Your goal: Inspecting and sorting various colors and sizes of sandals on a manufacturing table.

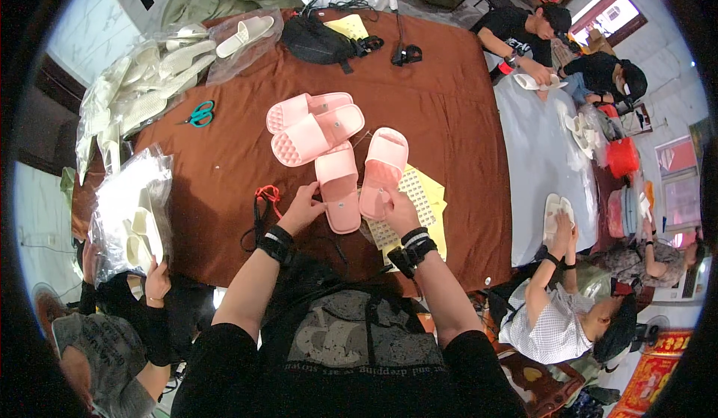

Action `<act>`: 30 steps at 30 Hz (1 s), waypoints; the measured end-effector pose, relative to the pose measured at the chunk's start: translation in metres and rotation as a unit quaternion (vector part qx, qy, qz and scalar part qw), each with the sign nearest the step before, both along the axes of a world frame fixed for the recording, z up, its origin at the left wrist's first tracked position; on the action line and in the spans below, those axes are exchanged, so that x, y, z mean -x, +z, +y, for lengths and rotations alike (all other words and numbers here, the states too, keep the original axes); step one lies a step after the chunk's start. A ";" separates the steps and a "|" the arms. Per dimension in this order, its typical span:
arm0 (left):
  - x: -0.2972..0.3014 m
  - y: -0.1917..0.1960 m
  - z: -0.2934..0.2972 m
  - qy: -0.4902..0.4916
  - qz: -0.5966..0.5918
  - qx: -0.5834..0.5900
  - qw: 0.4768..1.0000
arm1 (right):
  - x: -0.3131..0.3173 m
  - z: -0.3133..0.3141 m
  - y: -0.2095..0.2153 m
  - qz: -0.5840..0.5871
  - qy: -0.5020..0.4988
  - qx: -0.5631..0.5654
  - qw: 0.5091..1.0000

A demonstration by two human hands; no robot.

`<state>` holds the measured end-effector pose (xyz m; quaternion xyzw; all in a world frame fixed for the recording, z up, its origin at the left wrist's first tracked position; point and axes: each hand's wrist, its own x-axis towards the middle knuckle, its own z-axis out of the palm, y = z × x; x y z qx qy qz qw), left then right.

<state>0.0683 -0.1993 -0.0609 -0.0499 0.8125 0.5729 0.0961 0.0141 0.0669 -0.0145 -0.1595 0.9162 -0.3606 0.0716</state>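
Note:
My left hand (302, 208) grips the left edge of a pink slipper (336, 165) that lies on the brown cloth with its strap end away from me. Just right of it, my right hand (400, 211) has its fingers closed at the near end of a second pink slipper (386, 147). Small pale round spots show on the insoles. Beyond these, another pair of pink slippers (307, 137) lies overlapped, the nearer one partly over the farther. Yellow sheets with rows of small labels (428, 203) lie under and beside my right hand.
Teal scissors (201, 114) and a red-and-black cord (263, 207) lie to the left. Cream slippers in clear bags (153, 74) fill the far left. A black bag (318, 42) with cables sits at the back. Co-workers handle slippers at left and at the grey table (535, 156).

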 end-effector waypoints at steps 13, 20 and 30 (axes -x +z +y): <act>0.001 0.022 0.008 0.037 -0.005 0.009 0.999 | 0.024 -0.024 -0.012 0.004 -0.114 -0.077 0.990; -0.004 0.053 0.022 0.038 0.062 0.156 0.985 | 0.022 -0.029 -0.006 0.005 -0.144 -0.099 0.985; 0.014 0.049 0.060 -0.143 0.169 0.135 0.966 | 0.021 -0.013 -0.021 0.020 -0.082 -0.025 0.996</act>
